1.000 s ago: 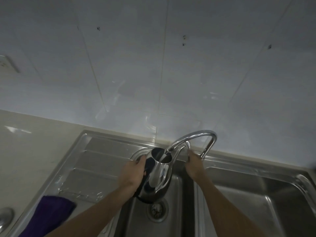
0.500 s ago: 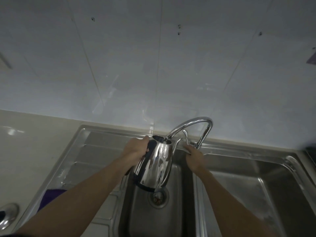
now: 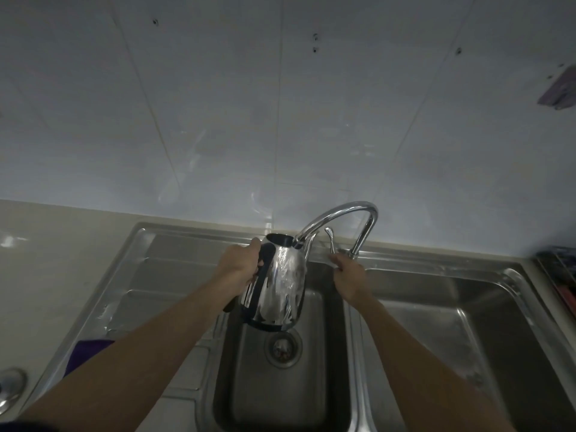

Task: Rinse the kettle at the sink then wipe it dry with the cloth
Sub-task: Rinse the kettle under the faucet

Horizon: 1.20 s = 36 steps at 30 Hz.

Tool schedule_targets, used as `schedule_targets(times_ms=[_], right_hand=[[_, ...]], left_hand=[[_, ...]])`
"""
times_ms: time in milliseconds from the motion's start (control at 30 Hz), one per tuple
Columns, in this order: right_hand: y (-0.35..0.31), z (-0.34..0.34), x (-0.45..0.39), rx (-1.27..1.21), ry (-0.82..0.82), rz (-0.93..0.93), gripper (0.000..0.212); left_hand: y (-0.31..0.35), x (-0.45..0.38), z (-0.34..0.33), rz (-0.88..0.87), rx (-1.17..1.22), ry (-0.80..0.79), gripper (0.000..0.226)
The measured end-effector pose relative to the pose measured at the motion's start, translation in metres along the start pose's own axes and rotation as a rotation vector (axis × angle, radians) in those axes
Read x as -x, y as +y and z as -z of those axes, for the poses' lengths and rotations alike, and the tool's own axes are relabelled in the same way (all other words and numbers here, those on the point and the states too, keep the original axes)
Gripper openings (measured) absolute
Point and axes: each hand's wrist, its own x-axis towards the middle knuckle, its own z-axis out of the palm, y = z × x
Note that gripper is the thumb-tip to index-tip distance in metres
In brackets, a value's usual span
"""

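Observation:
A shiny steel kettle (image 3: 280,285) with a dark handle hangs over the small sink basin (image 3: 314,385), its open top right under the spout of the curved chrome tap (image 3: 343,210). My left hand (image 3: 238,268) grips the kettle's handle. My right hand (image 3: 347,272) reaches to the foot of the tap lever (image 3: 329,240), with its fingers curled on the lever's lower end. A purple cloth (image 3: 88,349) lies on the drainboard (image 3: 174,275) at the left, partly hidden by my left forearm. No water stream is plainly visible.
The drain (image 3: 283,349) sits below the kettle. A larger basin (image 3: 452,332) lies to the right, with a dark rack (image 3: 558,275) beyond it. A round metal object (image 3: 11,389) rests on the counter at bottom left. White tiles rise behind.
The kettle has risen and turned more upright, its mouth now close under the spout. My right hand has slid from the lever's top down to its foot.

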Motion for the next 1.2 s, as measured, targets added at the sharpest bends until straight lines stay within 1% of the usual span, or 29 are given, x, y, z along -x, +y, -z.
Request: schedule_targets(times_ms=[167,300,467,633,833,1200], right_hand=[[-0.003,0.001,-0.001,-0.031,-0.008,-0.014,0.049],[-0.003,0.002,-0.001,0.012,0.018,-0.007,0.047],[-0.001,0.001,0.000,-0.012,0.024,-0.022,0.047],[-0.002,-0.002,0.001,-0.014,0.009,-0.008,0.049],[-0.004,-0.005,0.003,-0.010,0.033,-0.006,0.046],[-0.002,-0.005,0.001,-0.018,0.021,-0.035,0.046]], left_hand=[[0.001,0.004,-0.006,-0.009,0.009,0.027,0.049],[-0.007,0.007,-0.006,-0.021,0.020,0.033,0.052],[-0.023,0.015,-0.001,-0.052,0.041,0.101,0.048],[-0.040,0.023,0.010,-0.079,0.115,0.166,0.049],[-0.046,0.019,0.018,-0.098,0.141,0.178,0.049],[-0.039,0.022,0.016,-0.165,0.070,0.171,0.053]])
